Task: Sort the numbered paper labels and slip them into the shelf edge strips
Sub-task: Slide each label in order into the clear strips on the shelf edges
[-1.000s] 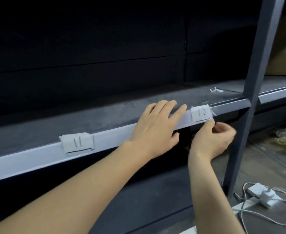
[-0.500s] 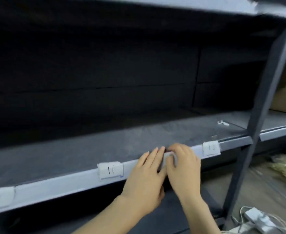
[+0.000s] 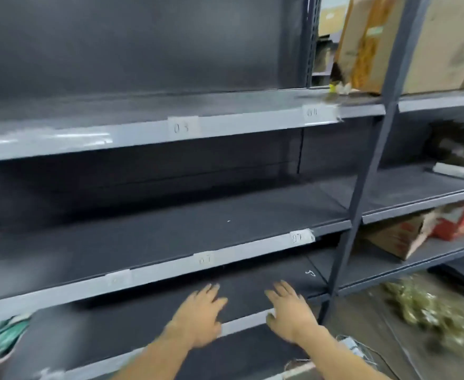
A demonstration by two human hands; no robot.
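Observation:
A grey shelf unit fills the blurred head view. Its top edge strip (image 3: 239, 124) carries paper labels, one reading 03 (image 3: 182, 128) and another (image 3: 313, 113) further right. The middle edge strip (image 3: 157, 275) holds three labels: a faint one (image 3: 117, 280), a second (image 3: 206, 259) and a third (image 3: 298, 237). My left hand (image 3: 199, 315) and my right hand (image 3: 288, 312) hover flat with fingers spread over the lowest shelf's front edge (image 3: 241, 323). Neither hand holds anything.
A dark upright post (image 3: 362, 174) stands to the right of the hands. Cardboard boxes (image 3: 406, 237) and brown paper packages (image 3: 362, 45) fill the right-hand bay. A white power strip with cables (image 3: 352, 345) and crumpled plastic wrap (image 3: 422, 308) lie on the floor.
The camera has pulled back and tilted up, bringing the upper shelves into view. Both hands have come off the edge strip near label 12 and now hover open and apart.

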